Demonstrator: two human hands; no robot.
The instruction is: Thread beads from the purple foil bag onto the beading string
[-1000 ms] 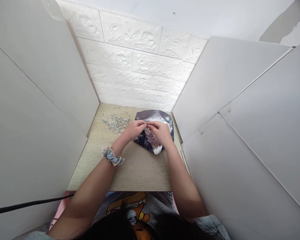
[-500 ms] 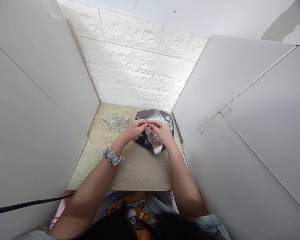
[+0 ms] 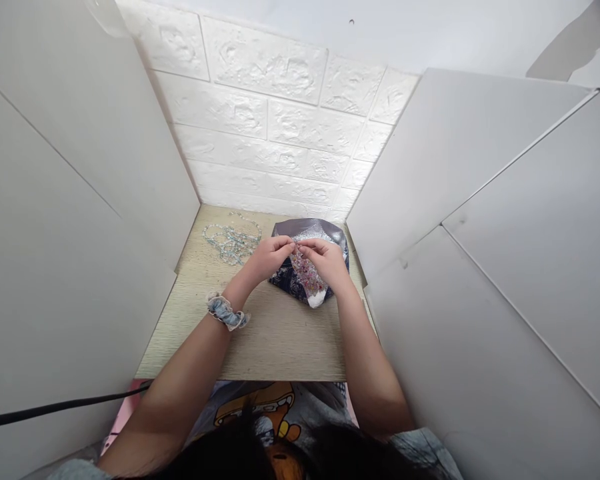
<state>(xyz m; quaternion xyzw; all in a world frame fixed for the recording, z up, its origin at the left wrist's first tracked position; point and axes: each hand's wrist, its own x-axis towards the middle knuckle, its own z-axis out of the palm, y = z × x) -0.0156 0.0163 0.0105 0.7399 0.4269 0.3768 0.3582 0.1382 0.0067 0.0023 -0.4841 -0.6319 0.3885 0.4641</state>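
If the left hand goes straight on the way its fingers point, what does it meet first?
Probably the right hand: the left hand points right, fingertips nearly touching it above the bead pouch. Depth between them is unclear.

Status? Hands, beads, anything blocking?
Hands: left hand, right hand pinched shut, fingertips meeting over bead bag; pinched item too small to tell. Bag lies on dark pouch. Apart on table: bead strands; nothing blocking.
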